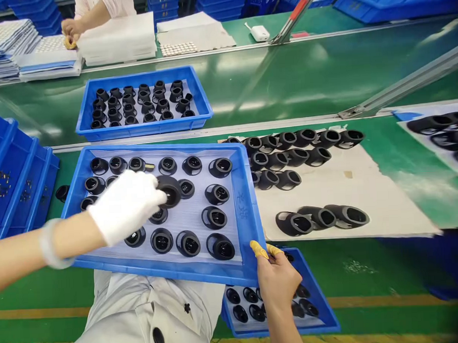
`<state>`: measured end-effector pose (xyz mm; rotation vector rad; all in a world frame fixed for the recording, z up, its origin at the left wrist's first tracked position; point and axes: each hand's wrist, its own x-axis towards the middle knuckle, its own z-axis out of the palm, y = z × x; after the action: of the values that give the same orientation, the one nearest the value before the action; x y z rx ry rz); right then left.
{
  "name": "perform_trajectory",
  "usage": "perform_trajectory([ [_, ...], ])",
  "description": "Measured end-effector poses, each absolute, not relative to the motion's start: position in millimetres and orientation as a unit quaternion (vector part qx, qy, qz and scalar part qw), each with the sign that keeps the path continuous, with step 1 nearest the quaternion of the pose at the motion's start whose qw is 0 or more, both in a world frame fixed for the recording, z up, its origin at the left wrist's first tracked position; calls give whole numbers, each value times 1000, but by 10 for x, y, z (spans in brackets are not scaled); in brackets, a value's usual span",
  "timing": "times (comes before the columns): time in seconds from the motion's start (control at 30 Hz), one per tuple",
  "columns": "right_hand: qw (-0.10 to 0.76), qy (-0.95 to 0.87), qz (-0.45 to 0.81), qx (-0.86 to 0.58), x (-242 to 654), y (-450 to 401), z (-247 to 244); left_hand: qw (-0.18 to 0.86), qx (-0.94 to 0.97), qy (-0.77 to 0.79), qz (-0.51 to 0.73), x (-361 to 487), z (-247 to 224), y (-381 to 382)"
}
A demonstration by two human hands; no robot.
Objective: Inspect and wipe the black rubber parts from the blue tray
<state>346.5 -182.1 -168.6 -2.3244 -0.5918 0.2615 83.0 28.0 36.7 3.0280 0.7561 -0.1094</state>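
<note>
My left hand (126,206) in a white glove reaches over a blue plastic tray (246,211) and grips a tilted black moulded cup-shaped part (169,192) by its rim. Several similar black parts stand in rows on the tray's white liner (185,214), some hidden under my glove. My right hand (277,285), with yellow finger cots, pinches the tray's near right corner and holds the tray up.
Beneath the held tray sits a lower blue tray (318,309) of black parts. Further black parts lie on a white sheet (366,196) and in a far blue tray (196,112). Blue crates (28,190) stand left. A co-worker's hand (71,29) works beside white stacks at the back.
</note>
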Motion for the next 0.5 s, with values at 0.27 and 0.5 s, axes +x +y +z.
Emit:
perform_trajectory([
  [0.27, 381, -216, 112, -892, 3427, -1802, -1661, 43, 964, 238, -111, 1491, -815, -20],
  [0.5, 382, -211, 121, -891, 3433, -1813, -1629, 33, 958, 271, -94, 1464, -861, -137],
])
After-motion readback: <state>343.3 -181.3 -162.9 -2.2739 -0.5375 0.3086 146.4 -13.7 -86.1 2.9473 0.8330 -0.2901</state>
